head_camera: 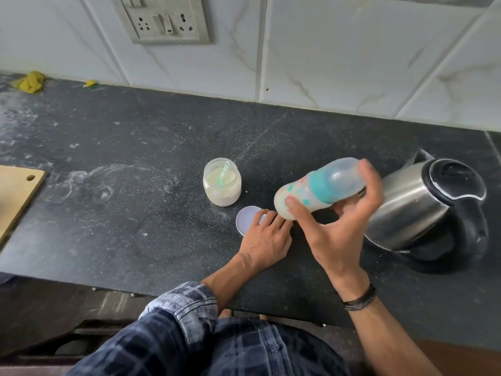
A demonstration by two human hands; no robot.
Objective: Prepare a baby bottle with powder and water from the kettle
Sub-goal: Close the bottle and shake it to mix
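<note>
Judging from my remote seat, I put us at the mixing step. The baby bottle (306, 194) is off the table (135, 213), tipped nearly on its side in the right hand (344, 229). The thumb presses the printed body and the fingers wrap over the clear cap (341, 177). The teal collar (321, 187) looks screwed on and the body shows a pale, milky fill, so powder and water both seem to be in.

The bottle hangs between the powder jar (222, 185) and the steel kettle (423, 207). The left hand (267, 240) lies flat on the table, fingers straight, gripping nothing, with its fingertips on the edge of the lavender jar lid (248, 219). The jar stands open just behind that lid, with the teal scoop (223, 173) standing in the powder. The kettle sits close behind the right hand with its lid down.

What I reckon is left is to blend the contents, stand the bottle upright, then close the jar. The next move calls for a firm hold near the collar so the cap cannot pop off. The wrist should also keep clear of the kettle, which may be hot.
</note>
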